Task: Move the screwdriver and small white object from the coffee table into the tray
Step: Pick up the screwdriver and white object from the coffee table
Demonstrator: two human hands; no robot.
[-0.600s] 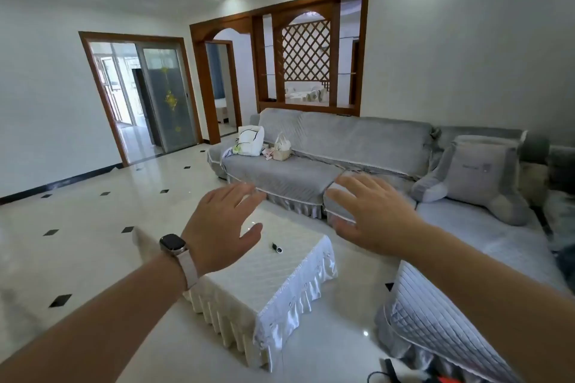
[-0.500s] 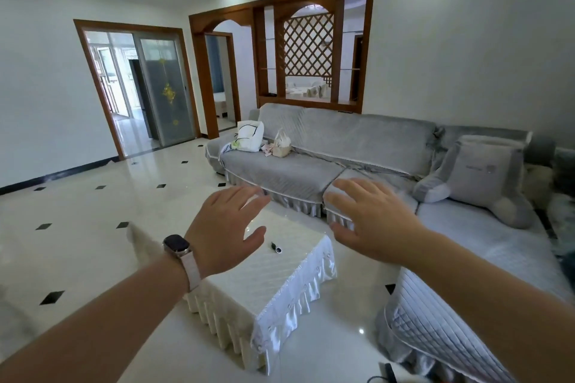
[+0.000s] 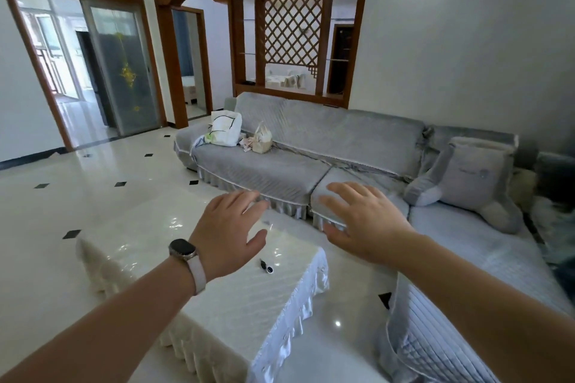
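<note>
A low coffee table [image 3: 236, 298] under a white quilted cloth with a satin skirt stands in front of me. On its top, near the right edge, lies a small dark object with a white end [image 3: 266, 266]; it is too small to tell whether it is the screwdriver. My left hand [image 3: 227, 233], with a watch on its wrist, hovers over the table with fingers spread and holds nothing. My right hand [image 3: 364, 221] is raised beside it, also spread and empty, over the gap between table and sofa. I see no tray.
A long grey L-shaped sofa [image 3: 280, 165] runs behind and to the right of the table. A white bag [image 3: 225, 129] and a small tissue holder [image 3: 262, 140] sit on its left end, a grey cushion [image 3: 469, 180] on the right. Glossy tiled floor [image 3: 62, 196] lies left.
The view has come closer to the table and tilted slightly. Both hands stay raised and spread, holding nothing, and have moved a little further over the table.
</note>
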